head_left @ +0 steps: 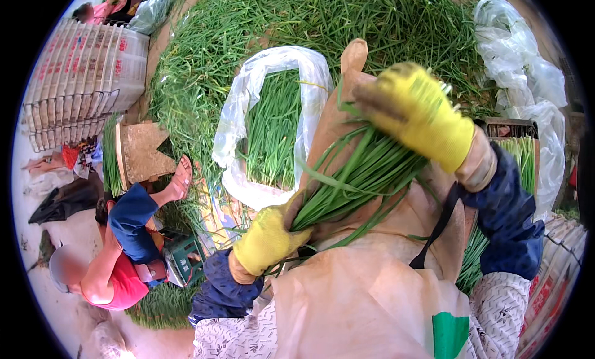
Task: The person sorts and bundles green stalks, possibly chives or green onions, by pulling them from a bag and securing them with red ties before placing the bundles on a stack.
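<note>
A bunch of long green chives (365, 173) lies slantwise over my lap. My left hand (268, 238), in a yellow glove, is closed round its lower left end. My right hand (421, 111), also gloved in yellow and a little blurred, is closed over the upper end, where pale stalk ends stick out beside the glove. A few loose leaves hang from the bunch. Under it is a brown sheet-like cover (328, 130), and a pale apron (365, 297) covers my front. Ahead and to the left, a clear plastic bag (313, 68) stands open around upright chives (273, 130).
A wide heap of loose chives (322, 18) spreads ahead. At left a person in a red shirt (127, 278) sits beside a green and grey box (183, 260). Stacked white crates (87, 68) stand far left. Plastic sheeting (511, 49) and a crate of chives (520, 157) are at right.
</note>
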The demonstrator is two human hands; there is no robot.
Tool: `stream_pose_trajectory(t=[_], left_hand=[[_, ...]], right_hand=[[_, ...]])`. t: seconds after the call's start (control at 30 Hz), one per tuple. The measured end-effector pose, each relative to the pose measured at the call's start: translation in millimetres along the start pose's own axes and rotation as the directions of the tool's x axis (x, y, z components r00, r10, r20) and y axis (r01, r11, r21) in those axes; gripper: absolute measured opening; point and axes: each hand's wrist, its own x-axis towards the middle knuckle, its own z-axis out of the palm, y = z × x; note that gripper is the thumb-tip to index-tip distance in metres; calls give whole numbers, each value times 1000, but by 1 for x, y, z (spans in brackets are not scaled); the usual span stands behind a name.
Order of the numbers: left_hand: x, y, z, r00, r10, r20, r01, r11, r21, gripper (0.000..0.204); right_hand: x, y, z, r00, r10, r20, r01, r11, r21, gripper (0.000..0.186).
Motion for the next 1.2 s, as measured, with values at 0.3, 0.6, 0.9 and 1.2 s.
stream_pose_trajectory(t=[0.3, 0.6, 0.9, 1.2], left_hand=[[-9, 11, -3, 932, -273, 241, 358, 801, -480, 75], [-8, -1, -1, 991, -118, 56, 129, 957, -259, 69], [0, 12, 2, 994, -105, -36, 53, 733, -678, 76], [-4, -3, 16, 969, -235, 69, 211, 658, -723, 63]], right_hand=[[-21, 150, -36, 788, 488, -374, -603, 735, -311, 41], [3, 2, -3, 989, 47, 140, -55, 997, 52, 40], [16, 52, -15, 977, 16, -214, -67, 970, -234, 29], [-36, 179, -39, 640, 767, -42, -757, 620, -207, 35]])
